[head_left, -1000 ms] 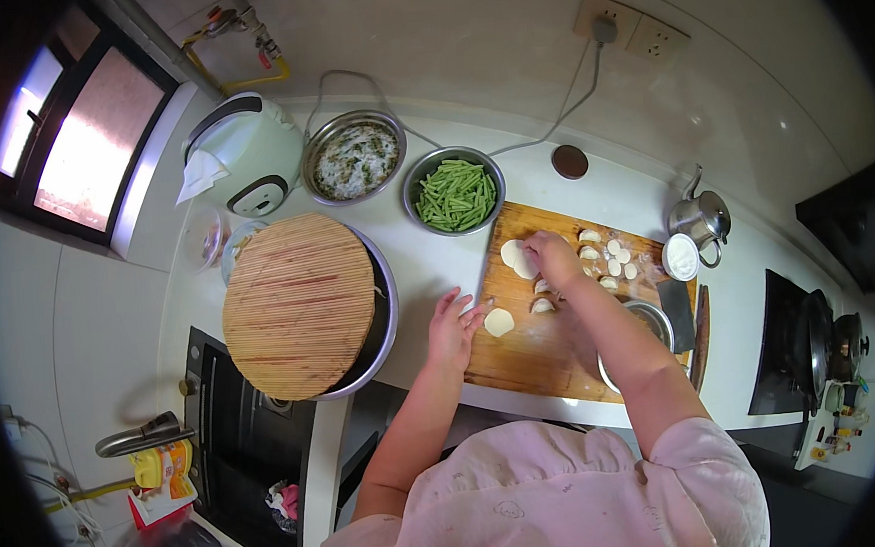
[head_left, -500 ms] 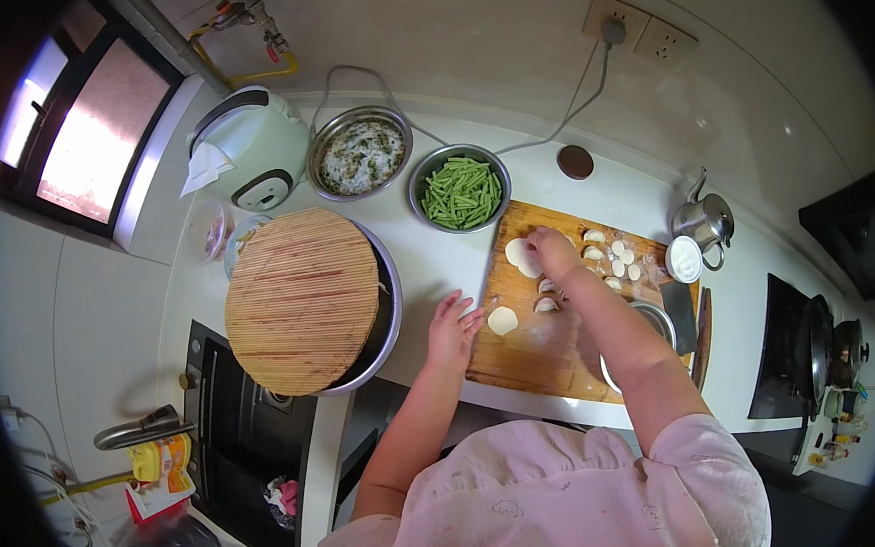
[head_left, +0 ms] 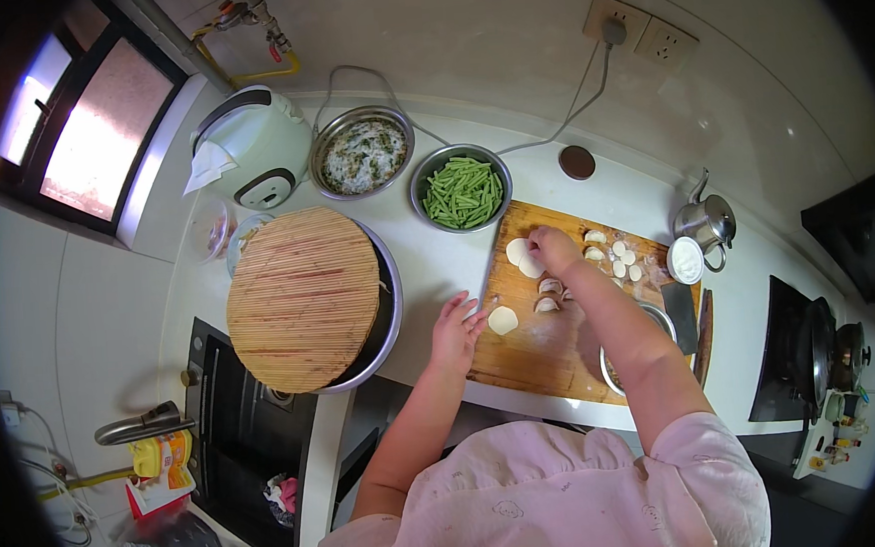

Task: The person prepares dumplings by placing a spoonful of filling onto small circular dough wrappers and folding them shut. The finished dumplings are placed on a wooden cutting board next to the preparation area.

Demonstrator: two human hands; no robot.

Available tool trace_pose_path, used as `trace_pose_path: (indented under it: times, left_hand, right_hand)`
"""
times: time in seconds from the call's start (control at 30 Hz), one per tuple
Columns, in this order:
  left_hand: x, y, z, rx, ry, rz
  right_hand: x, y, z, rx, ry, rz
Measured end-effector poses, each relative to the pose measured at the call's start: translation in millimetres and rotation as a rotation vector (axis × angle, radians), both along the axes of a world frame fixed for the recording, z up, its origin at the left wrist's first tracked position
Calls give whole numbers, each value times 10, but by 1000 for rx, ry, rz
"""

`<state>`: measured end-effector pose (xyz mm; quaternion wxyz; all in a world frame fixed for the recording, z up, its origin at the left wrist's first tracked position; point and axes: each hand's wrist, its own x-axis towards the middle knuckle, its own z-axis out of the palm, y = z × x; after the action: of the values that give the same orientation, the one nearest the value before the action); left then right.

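Observation:
On the floured wooden board (head_left: 573, 355), my right hand (head_left: 554, 252) has its fingers pinched at the edge of a round dumpling wrapper (head_left: 530, 265). Another wrapper (head_left: 517, 252) overlaps it, and a single wrapper (head_left: 502, 320) lies closer to me. Several folded dumplings (head_left: 546, 305) and small flattened dough pieces (head_left: 620, 269) sit around my right hand and forearm. Off the board's left edge, my left hand (head_left: 453, 335) hovers open, fingers spread and holding nothing. A metal bowl (head_left: 664, 322) on the board is partly hidden by my right forearm.
Behind the board stand a bowl of cut green beans (head_left: 461, 192) and a bowl of white-and-green food (head_left: 362, 158). A round slatted lid (head_left: 304, 302) covers a basin at left, above the sink (head_left: 238, 456). A dark cleaver (head_left: 678, 309), flour tub (head_left: 685, 260) and kettle (head_left: 705, 222) are at right.
Almost nothing differs. My right hand stays at the overlapping wrappers, and my left hand keeps its place beside the board. The whole view has shifted very slightly.

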<state>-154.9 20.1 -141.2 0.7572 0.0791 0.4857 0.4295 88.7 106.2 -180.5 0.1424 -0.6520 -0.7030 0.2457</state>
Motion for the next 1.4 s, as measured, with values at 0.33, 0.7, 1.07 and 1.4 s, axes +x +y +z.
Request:
trace_pose_path:
  times: [0.33,0.7,1.07,1.4]
  left_hand:
    - [16,-15,12,5,-4,-10]
    - [32,-20,34,-13,-39,0]
    - [435,-51,48,-129,-312,-125]
    - [1042,-216,374,13,-524,-178]
  right_hand:
    - [39,5,-12,35,7,53]
    - [13,-98,232,42,23,147]
    - [-150,-586,617,133,234,70]
    - [557,-1657,1265,385,455,-304]
